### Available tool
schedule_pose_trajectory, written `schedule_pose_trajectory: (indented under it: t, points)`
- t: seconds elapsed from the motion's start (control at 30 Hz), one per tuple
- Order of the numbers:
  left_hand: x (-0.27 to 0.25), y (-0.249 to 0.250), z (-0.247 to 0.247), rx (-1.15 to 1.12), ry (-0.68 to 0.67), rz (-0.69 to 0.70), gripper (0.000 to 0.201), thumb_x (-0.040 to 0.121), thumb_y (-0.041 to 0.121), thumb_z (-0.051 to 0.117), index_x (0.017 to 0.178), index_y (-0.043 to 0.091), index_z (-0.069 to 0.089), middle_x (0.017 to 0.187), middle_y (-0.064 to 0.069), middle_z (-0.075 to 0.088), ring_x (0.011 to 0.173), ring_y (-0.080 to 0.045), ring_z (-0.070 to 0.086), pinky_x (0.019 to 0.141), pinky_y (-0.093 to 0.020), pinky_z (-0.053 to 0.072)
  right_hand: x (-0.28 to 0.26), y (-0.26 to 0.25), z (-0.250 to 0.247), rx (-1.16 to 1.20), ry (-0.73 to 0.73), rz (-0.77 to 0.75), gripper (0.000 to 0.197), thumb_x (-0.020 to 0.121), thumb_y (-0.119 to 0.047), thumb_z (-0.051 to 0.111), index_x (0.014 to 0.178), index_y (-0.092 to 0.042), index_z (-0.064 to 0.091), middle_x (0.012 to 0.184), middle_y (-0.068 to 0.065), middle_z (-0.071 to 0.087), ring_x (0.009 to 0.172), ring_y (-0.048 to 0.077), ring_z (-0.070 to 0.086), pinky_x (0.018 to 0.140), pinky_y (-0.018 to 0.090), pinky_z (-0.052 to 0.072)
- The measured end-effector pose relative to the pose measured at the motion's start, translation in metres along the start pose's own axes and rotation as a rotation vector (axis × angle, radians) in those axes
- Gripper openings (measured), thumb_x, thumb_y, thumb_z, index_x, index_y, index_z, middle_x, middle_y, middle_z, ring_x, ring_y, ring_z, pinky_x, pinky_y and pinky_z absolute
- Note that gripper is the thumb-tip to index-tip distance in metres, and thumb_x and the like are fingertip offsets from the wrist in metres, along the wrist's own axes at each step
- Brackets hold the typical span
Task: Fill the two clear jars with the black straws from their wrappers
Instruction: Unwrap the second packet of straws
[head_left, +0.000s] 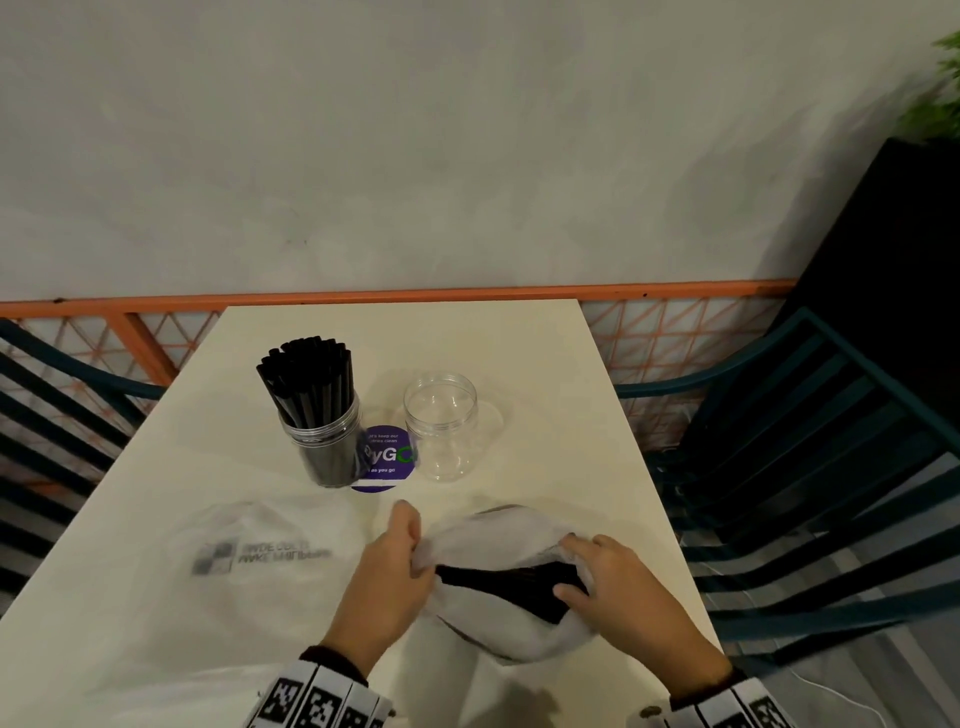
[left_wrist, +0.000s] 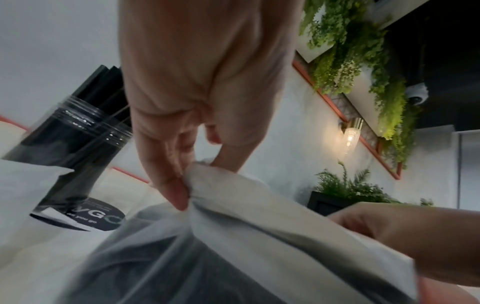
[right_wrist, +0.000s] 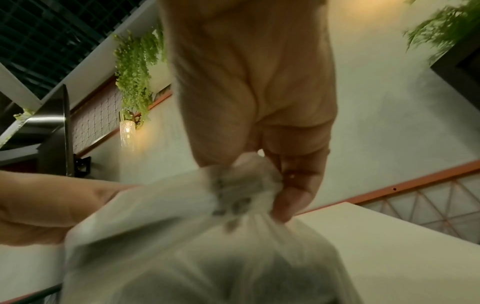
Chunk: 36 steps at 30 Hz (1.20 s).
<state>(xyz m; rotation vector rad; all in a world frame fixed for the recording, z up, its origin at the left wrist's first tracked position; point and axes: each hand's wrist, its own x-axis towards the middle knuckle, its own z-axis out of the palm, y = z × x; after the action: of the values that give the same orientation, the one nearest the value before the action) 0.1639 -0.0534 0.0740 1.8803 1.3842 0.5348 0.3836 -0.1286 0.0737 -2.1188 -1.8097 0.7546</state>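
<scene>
Two clear jars stand at the middle of the white table (head_left: 545, 353). The left jar (head_left: 324, 441) is packed with upright black straws (head_left: 311, 374); the right jar (head_left: 441, 426) holds nothing. Near the front edge lies a translucent white wrapper (head_left: 498, 540) with black straws (head_left: 509, 584) showing in its mouth. My left hand (head_left: 400, 561) pinches the wrapper's left edge (left_wrist: 207, 185). My right hand (head_left: 582, 571) pinches its right edge (right_wrist: 246, 185). Between them the mouth is pulled apart.
A flat, empty printed wrapper (head_left: 260, 556) lies on the table's left front. A round purple sticker (head_left: 387, 460) sits between the jars. Dark teal chairs (head_left: 810, 467) flank the table on both sides, and an orange mesh rail (head_left: 130, 332) runs behind it.
</scene>
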Motion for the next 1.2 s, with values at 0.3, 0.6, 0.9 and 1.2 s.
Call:
schedule_pose_trajectory:
  t: [0.3,0.6,0.9,1.2]
  points:
    - [0.006,-0.011,-0.006,0.173,-0.146,0.084,0.042,0.082,0.003,0.049,0.11,0.032,0.061,0.103,0.006,0.045,0.09,-0.008,0.051,0.073,-0.006,0.035,-0.01,-0.008,-0.015,-0.025,-0.113,0.021,0.075,0.081,-0.015,0.062,0.141,-0.022,0.018,0.132,0.001,0.037,0.117,0.017,0.042,0.09,0.025,0.043]
    - [0.013,-0.01,0.015,0.173,0.177,-0.105,0.035,0.077,0.008,0.055,0.107,0.026,0.058,0.106,-0.005,0.045,0.095,-0.026,0.05,0.076,-0.026,0.036,-0.014,-0.017,-0.001,-0.16,-0.111,-0.037,0.073,0.081,-0.024,0.056,0.142,-0.023,0.016,0.129,0.001,0.036,0.115,0.02,0.042,0.091,0.03,0.042]
    - [0.011,-0.002,-0.002,-0.208,0.117,0.031,0.049,0.084,-0.01,0.039,0.088,0.032,0.063,0.103,0.008,0.063,0.098,-0.001,0.054,0.078,0.008,0.031,-0.003,0.005,-0.001,-0.088,0.346,0.078,0.011,0.075,-0.024,0.073,0.084,-0.018,0.074,0.084,-0.004,0.042,0.08,0.014,0.044,0.065,0.017,0.037]
    - [-0.002,0.035,-0.006,-0.126,0.07,0.281,0.048,0.066,0.006,0.039,0.096,0.036,0.062,0.104,0.011,0.057,0.102,0.006,0.05,0.086,0.0,0.034,0.026,-0.058,0.015,-0.007,0.091,-0.388,0.029,0.089,-0.029,0.052,0.116,-0.022,0.057,0.108,0.002,0.066,0.094,0.02,0.061,0.08,0.029,0.049]
